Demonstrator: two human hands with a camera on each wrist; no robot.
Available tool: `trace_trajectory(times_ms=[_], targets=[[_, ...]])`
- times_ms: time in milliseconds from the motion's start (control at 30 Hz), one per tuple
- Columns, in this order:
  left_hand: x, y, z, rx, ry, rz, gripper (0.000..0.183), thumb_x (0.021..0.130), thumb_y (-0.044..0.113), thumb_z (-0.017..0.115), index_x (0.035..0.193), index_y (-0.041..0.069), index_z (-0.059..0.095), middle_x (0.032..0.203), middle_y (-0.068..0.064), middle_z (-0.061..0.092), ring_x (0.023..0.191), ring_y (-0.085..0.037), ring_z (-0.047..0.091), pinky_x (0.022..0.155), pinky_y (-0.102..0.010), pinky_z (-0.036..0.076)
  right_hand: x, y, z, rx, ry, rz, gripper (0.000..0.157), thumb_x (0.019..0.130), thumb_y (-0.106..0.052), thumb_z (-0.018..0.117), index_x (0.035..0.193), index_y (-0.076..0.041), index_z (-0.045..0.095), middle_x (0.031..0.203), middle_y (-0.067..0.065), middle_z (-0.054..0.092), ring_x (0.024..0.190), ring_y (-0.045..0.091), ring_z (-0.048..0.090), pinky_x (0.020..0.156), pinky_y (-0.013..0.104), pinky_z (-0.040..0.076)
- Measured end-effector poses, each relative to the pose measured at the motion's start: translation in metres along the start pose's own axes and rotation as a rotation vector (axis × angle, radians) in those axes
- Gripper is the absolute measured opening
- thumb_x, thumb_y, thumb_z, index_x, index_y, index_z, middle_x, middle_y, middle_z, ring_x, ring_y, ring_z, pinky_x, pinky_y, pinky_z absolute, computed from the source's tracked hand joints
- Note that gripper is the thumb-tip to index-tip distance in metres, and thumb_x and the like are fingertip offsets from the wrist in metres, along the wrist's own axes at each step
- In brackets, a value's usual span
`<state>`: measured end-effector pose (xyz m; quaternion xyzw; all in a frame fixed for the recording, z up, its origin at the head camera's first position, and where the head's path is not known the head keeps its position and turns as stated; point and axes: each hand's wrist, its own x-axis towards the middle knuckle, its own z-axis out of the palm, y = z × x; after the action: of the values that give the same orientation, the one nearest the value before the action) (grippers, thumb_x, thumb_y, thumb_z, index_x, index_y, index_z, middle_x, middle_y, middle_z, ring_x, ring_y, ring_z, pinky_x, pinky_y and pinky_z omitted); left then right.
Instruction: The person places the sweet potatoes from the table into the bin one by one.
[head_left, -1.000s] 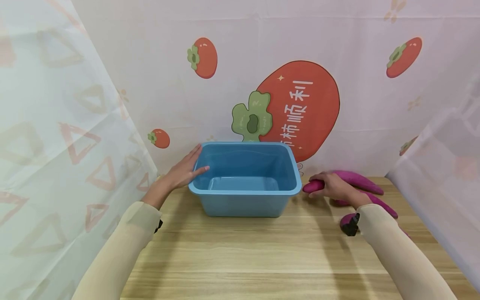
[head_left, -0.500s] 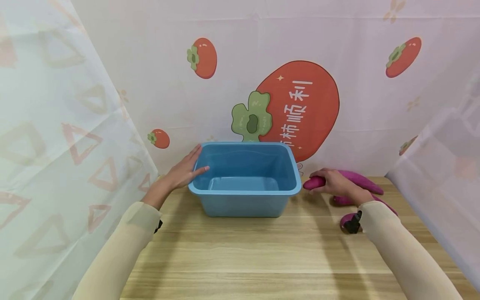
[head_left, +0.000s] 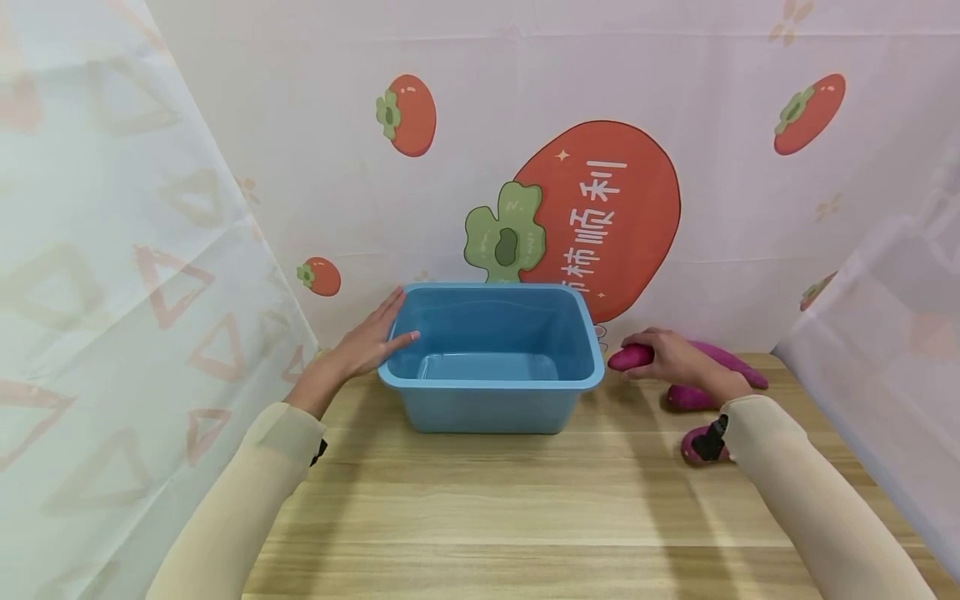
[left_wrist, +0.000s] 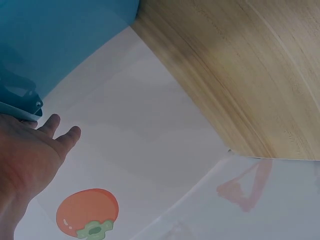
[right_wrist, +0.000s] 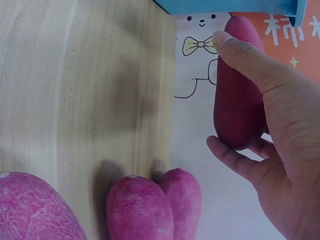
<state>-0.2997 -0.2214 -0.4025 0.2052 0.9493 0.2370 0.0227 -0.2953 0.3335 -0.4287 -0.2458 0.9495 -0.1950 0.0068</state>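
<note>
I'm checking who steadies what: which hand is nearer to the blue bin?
Left. The left hand touches the left rim of the blue bin; the right hand is apart from it, off its right side, holding a purple vegetable.

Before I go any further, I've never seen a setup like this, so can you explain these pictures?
There's no machine here, just a person's bare left hand and right hand. The wide picture comes from a camera worn on the head, looking forward and down; the two closer ones come from the wrists. On the wooden table stands a blue tub, with the left hand resting on its left rim. The right hand has one purple-pink root, perhaps a sweet potato, in its grip. Three similar roots lie nearby.
</note>
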Motion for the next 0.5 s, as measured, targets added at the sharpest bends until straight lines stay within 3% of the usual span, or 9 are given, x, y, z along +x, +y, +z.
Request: trace_trajectory(times_ms=[500], targets=[[0.001,0.000,0.001,-0.019,-0.005,-0.010,0.091,0.107,0.054,0.048,0.171,0.011,-0.001,0.179,-0.008,-0.005,0.165,-0.036,0.002,0.124,-0.071,0.019,0.003,-0.002,-0.011,-0.009,0.027,-0.007,0.061,0.085,-0.026,0.092,0.133,0.003,0.068,0.121,0.025,0.069,0.102,0.038,0.065,0.079,0.044,0.062]])
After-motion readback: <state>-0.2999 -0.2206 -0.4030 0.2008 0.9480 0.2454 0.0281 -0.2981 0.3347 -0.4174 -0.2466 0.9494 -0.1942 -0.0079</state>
